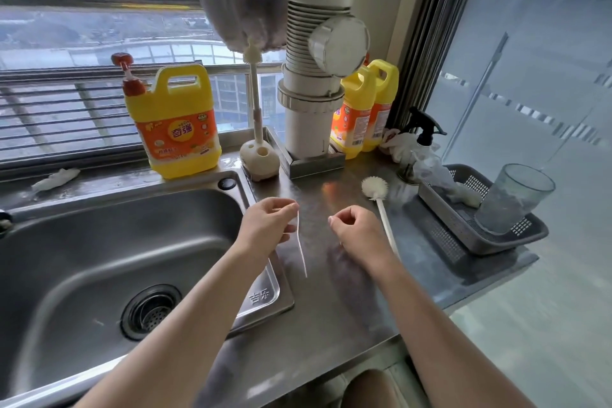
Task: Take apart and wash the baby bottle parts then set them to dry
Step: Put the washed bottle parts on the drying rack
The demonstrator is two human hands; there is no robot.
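Observation:
My left hand (268, 222) pinches the top end of a thin white straw (302, 248), which hangs down over the steel counter beside the sink (99, 242). My right hand (356, 232) hovers just to the right with fingers curled; whether it holds anything small I cannot tell. A white bottle brush (376, 190) lies on the counter right of that hand. The clear bottle body (511, 199) stands in the grey drying basket (516, 242) at the right, next to a whitish soft part (467, 197).
A yellow detergent jug (178, 122) stands behind the sink, and two more yellow bottles (367, 109) sit by a white drain pipe (318, 76). A brush stand (260, 156) and a spray bottle (424, 142) occupy the back. The counter ends just past the basket.

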